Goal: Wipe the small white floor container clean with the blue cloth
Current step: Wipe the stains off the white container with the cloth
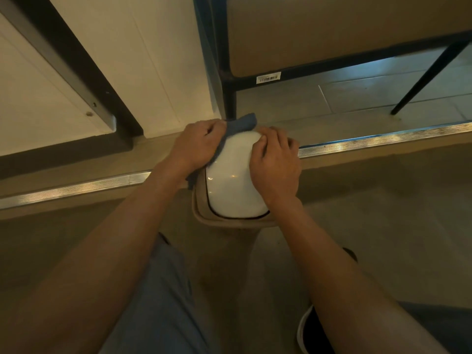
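A small floor container (231,182) with a glossy white domed lid and a beige rim stands on the floor between my knees. My left hand (198,143) grips the blue cloth (240,125) and presses it against the lid's far left side; the cloth sticks out past the fingers and hangs below the wrist. My right hand (275,162) lies on the lid's right side with its fingers curled over the far edge, holding the container.
A metal floor strip (383,139) runs across just behind the container. Beyond it stand a black metal furniture frame (229,98) with a slanted leg (429,72) and a white wall panel (127,60) with a dark bar. My shoe (314,330) is at lower right.
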`<state>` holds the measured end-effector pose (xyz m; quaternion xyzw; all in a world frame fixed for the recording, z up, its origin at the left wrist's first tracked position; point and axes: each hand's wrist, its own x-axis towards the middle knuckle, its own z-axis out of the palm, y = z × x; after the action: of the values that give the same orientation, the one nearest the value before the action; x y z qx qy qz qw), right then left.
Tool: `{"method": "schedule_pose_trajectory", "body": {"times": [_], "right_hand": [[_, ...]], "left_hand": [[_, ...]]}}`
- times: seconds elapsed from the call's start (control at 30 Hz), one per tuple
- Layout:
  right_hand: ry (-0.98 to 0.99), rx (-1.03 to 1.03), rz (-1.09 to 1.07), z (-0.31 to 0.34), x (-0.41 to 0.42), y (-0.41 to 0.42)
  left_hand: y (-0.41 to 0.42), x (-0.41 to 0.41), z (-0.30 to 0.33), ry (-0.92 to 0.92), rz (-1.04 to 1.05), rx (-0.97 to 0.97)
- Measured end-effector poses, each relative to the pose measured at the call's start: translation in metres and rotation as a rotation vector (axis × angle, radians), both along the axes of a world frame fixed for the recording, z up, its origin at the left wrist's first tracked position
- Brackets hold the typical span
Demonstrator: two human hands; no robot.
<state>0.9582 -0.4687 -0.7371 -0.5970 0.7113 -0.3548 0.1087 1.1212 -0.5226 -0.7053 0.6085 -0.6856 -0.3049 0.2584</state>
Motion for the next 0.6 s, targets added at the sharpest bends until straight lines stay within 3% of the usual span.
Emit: {"method": "schedule_pose_trajectory", "body": {"times": [0.07, 0.13, 0.2, 0.27, 0.33, 0.43, 0.53, 0.6], "right_hand": [[0.005, 0.001, 0.004, 0.0, 0.0, 0.0], [0.012, 0.002, -0.003, 0.002, 0.001, 0.001], [0.02, 0.004, -0.007, 0.003, 0.002, 0.002], [0.013, 0.003, 0.0, 0.004, 0.002, 0.001], [-0.009, 0.002, 0.005, 0.003, 0.001, 0.001], [-0.012, 0.012, 0.006, 0.001, 0.001, 0.001], [0.014, 0.014, 0.004, 0.001, 0.001, 0.001], [0.027, 0.016, 0.011, 0.001, 0.001, 0.0]], "left_hand": [[-0.017, -0.008, 0.005, -0.078, 0.062, 0.149], [-0.029, -0.026, 0.015, -0.331, 0.046, 0.229], [-0.036, -0.045, 0.019, -0.543, -0.008, 0.205], [-0.031, -0.058, 0.018, -0.603, -0.07, 0.11], [-0.016, -0.051, 0.013, -0.551, -0.122, -0.011], [0.004, -0.016, 0.005, -0.27, -0.141, -0.139], [0.003, 0.002, -0.002, -0.094, 0.0, -0.027], [-0.015, -0.007, 0.0, -0.173, 0.07, 0.131]]}}
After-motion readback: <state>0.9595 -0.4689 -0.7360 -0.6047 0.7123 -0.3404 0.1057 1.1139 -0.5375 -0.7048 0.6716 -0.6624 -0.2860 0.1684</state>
